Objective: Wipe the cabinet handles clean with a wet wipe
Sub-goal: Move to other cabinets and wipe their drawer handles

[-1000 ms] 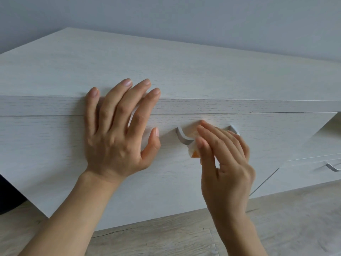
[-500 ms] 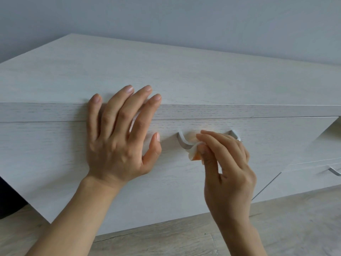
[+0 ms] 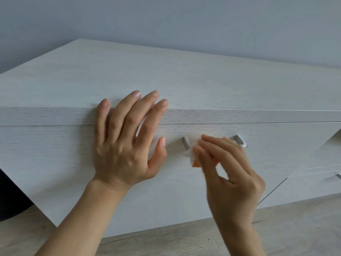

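Currently: wipe applied to drawer handle

Left hand [image 3: 121, 148] lies flat on the cabinet [image 3: 184, 80] front, 5 fingers spread, holding nothing. Right hand [image 3: 228, 169] pinches the wet wipe [image 3: 191, 154] between thumb and fingers, pressing it against the metal handle [image 3: 239, 141] near its left end.

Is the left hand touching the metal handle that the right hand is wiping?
Apart. In the head view, bare drawer front shows between the left hand, flat on the cabinet, and the handle's near end; only the wipe in the right hand meets it.
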